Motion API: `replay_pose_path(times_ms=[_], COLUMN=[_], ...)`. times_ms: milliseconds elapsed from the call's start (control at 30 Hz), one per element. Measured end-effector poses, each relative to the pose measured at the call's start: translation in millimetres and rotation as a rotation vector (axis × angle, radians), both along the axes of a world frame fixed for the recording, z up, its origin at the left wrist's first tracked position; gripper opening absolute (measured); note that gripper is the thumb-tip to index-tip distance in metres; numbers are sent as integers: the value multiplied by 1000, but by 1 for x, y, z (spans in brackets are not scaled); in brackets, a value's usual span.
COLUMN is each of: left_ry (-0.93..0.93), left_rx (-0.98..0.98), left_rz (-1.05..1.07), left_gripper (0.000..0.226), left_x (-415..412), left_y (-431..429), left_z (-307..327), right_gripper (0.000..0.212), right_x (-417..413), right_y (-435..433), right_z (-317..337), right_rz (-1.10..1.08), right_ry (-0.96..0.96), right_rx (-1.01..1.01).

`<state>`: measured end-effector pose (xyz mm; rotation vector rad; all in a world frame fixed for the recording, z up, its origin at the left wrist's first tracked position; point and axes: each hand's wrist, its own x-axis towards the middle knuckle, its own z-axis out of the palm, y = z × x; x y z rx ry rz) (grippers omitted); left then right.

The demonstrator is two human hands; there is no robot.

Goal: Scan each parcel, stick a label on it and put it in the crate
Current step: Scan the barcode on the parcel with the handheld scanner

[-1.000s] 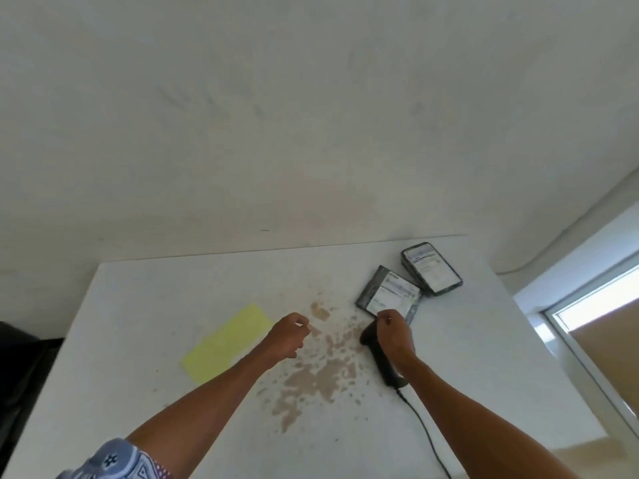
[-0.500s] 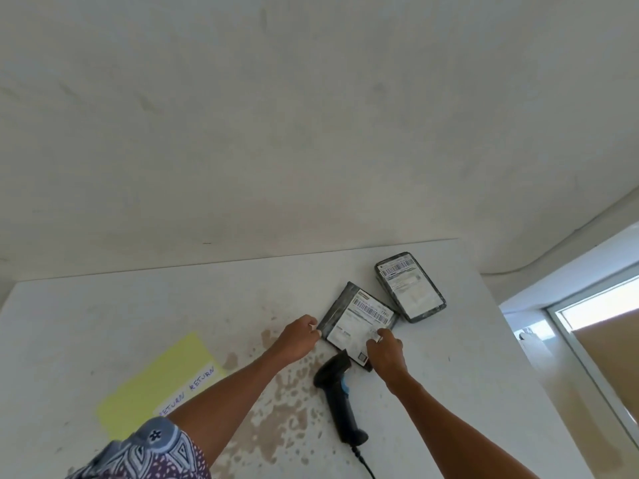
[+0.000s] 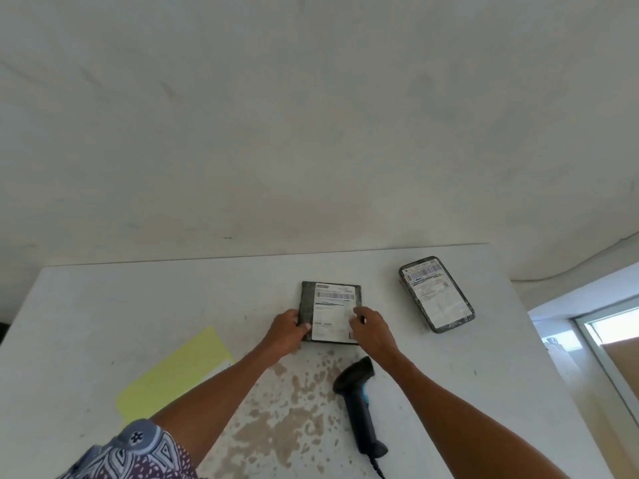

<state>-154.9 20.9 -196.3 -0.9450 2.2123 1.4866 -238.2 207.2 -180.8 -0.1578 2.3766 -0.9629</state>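
Note:
A flat dark parcel [image 3: 330,307] with a white barcode label lies square on the white table [image 3: 138,305]. My left hand [image 3: 285,331] grips its left edge, thumb on top. My right hand [image 3: 371,326] holds its right side, fingers over the label. A second dark parcel [image 3: 435,293] with its own label lies apart at the right. The black barcode scanner [image 3: 358,399] lies on the table just below my hands, untouched, cable trailing off the bottom. No crate is in view.
A yellow label sheet [image 3: 179,371] lies at the left, partly under my left arm. Brown stains [image 3: 276,426] mark the table near the front. The table's right edge drops to a floor and a window frame [image 3: 605,347].
My right hand let go of the scanner, which now lies on the table. Both hands took the near parcel and turned it from slanted to square, drawing it left.

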Motion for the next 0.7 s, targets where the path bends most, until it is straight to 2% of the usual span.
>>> replay_pose_path(times_ms=[167,333,400,533,633,700], left_ry=[-117,-161,-183,-171,-121,-139], left_rx=[145,266,342,311,262,229], left_rz=[212,246,284,224,173,130], left_gripper=[52,30,28,19,32,41], left_x=[42,105,122,138,141,143], left_y=[-50,-76,-77,-72,-65,-59], left_z=[6,8,10,13,13,15], right_gripper=[41,37,33,23,20,37], right_x=[27,81,99,127,147,159], right_y=[-55,-68,-59,-23,4,20], right_z=[8,9,14,23,25,16], right_rz=[195,280,231,-21,-188,-134], right_ry=[-28,-63,26,559,532,407], right_rx=[25,12,-26,149,282,426])
